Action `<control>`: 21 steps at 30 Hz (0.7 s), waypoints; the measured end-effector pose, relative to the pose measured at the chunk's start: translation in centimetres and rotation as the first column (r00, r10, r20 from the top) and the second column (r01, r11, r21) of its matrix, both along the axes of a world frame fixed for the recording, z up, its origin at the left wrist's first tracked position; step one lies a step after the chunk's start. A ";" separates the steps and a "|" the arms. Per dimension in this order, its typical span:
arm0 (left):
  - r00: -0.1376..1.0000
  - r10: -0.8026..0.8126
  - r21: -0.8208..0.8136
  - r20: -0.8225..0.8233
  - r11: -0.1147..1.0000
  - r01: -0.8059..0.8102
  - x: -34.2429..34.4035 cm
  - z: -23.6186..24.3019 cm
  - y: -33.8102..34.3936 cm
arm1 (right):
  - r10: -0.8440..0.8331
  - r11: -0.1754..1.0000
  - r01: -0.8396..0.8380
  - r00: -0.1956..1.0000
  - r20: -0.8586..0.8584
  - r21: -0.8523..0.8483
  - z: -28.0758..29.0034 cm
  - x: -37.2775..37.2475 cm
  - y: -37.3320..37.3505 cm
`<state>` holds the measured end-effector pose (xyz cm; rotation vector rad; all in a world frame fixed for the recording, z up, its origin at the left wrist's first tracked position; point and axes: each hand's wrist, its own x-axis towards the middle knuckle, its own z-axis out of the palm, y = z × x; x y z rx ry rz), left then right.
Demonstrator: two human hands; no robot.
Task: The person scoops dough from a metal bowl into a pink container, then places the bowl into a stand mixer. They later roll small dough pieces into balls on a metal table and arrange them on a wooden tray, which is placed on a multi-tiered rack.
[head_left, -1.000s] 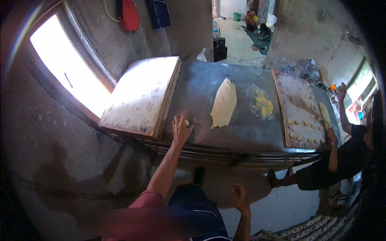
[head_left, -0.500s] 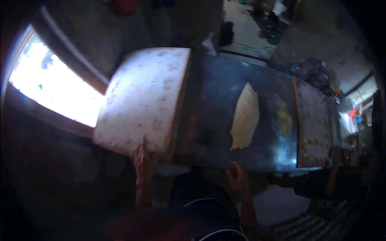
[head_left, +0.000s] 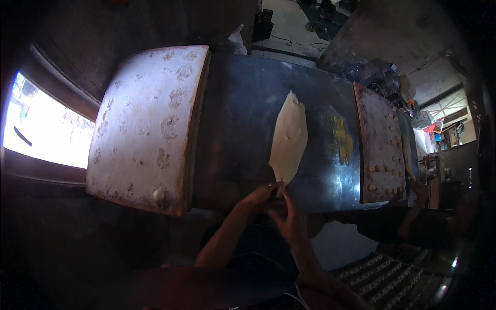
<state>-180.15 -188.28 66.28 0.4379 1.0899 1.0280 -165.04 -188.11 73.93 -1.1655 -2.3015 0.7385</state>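
Observation:
A long, flat sheet of pale dough (head_left: 289,135) lies lengthwise on the dark metal tabletop (head_left: 237,129), narrowing at both ends. At its near end, my left hand (head_left: 262,195) is closed, pinching the tip from the left. My right hand (head_left: 292,221) meets it there from the right, its fingers on the same tip and its thumb lower, partly separate. Some fingertips overlap and are hard to make out. A small round dough ball (head_left: 158,196) sits near the front edge of the whitish, stained board (head_left: 139,119) on the left.
Several dough balls (head_left: 387,169) stand in rows on another board (head_left: 374,119) at the right, where another person's arm (head_left: 413,206) reaches in. A yellow smear (head_left: 341,139) marks the metal beside the dough. A bright window (head_left: 49,124) is at left, a ridged rack (head_left: 382,281) at lower right.
My left hand has left the left board, where a dough ball now sits, and moved right to the dough. My right hand has come up to the dough's near end. The view has shifted.

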 end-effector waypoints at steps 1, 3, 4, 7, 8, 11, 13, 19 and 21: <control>0.998 -0.011 -0.013 0.056 1.000 0.012 0.0 0.6 0.5 | -0.101 0.986 0.089 0.991 -0.084 -0.138 -0.9 1.3 -0.1; 0.976 0.078 -0.217 0.201 0.976 -0.034 0.8 0.3 -0.1 | -0.340 0.872 0.234 0.921 -0.188 -0.430 -3.4 4.0 0.6; 0.959 0.082 -0.227 0.271 0.974 -0.019 1.6 0.2 -0.4 | -0.399 0.611 0.055 0.883 -0.247 -0.789 -4.7 4.3 2.2; 0.924 -0.091 -0.161 0.371 0.974 0.160 1.7 1.7 -2.8 | -0.545 -0.076 -0.486 0.751 -0.372 -0.870 -7.8 2.7 5.6; 0.891 -0.301 -0.046 0.339 0.941 0.335 0.7 1.8 -2.7 | -0.521 0.076 -0.531 0.700 -0.488 -0.844 -10.8 2.2 6.1; 0.947 0.047 -0.187 0.316 0.982 0.013 2.0 4.8 -1.6 | -0.294 0.280 -0.384 0.838 -0.460 -0.880 -10.8 2.9 7.2; 0.923 0.322 -0.360 0.211 0.904 -0.233 4.1 6.1 0.5 | -0.057 0.626 -0.135 0.974 -0.218 -0.768 -7.5 3.7 6.6; 0.568 0.393 -0.333 0.724 0.919 -0.211 8.0 -2.1 3.6 | 0.369 0.889 -0.385 0.923 -0.109 -0.248 -1.8 10.4 4.1; 0.758 0.389 -0.369 0.523 0.905 -0.210 8.1 -1.2 3.8 | 0.612 0.357 -0.742 0.645 -0.458 -0.568 5.4 12.6 4.5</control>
